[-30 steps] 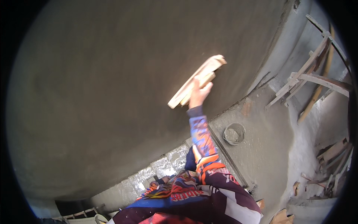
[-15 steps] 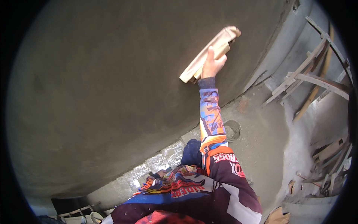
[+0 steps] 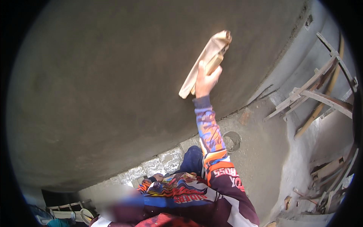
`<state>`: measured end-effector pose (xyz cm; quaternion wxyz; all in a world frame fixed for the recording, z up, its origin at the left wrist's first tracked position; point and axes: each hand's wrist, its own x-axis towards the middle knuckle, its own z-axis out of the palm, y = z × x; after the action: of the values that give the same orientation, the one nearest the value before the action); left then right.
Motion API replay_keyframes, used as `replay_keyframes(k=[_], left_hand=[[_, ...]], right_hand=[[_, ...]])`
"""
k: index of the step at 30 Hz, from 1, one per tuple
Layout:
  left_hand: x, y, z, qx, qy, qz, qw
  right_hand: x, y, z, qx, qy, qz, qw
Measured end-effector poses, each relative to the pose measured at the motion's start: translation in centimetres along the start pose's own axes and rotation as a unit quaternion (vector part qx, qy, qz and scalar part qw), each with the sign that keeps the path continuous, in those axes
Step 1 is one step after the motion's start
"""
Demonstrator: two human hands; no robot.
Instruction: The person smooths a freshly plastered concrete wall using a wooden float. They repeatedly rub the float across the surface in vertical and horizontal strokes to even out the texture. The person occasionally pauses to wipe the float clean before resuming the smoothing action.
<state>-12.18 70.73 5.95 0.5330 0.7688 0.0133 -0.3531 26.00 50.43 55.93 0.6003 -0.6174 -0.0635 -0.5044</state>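
Note:
A pale wooden plastering float (image 3: pixel 206 56) with a block handle lies against the grey plastered wall (image 3: pixel 106 83). My right hand (image 3: pixel 207 81) is wrapped round its handle, thumb along the near side, arm stretched up and forward. The float slants, its upper end to the right. My left hand (image 3: pixel 157 177) is low, close to my body by my thigh; it shows small, and its fingers are too unclear to read.
A round bucket (image 3: pixel 231 142) stands on the wet grey floor beside my right arm. Wooden frames (image 3: pixel 306 87) and a long pole (image 3: pixel 336 72) lean at the right. Scrap wood (image 3: pixel 329 181) is piled below them. A pale bucket (image 3: pixel 87 215) sits at the lower left.
My right hand has moved the float left and slightly down across the wall, and the float has turned steeper. My left hand stays low by my body.

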Motion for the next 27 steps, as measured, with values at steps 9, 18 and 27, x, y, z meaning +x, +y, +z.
replay_keyframes(k=[9, 18, 27], left_hand=[[-0.3, 2.1, 0.2, 0.058, 0.036, -0.124, 0.990], [-4.1, 3.6, 0.2, 0.045, 0.227, -0.135, 0.964], [-1.0, 3.8, -0.5, 0.016, 0.150, -0.137, 0.979]], right_hand=[[0.9, -0.6, 0.0, 0.015, -0.063, 0.013, 0.998], [6.8, 2.6, -1.2, 0.096, 0.046, 0.099, 0.989], [-3.9, -0.6, 0.4, 0.023, -0.023, 0.083, 0.996]])
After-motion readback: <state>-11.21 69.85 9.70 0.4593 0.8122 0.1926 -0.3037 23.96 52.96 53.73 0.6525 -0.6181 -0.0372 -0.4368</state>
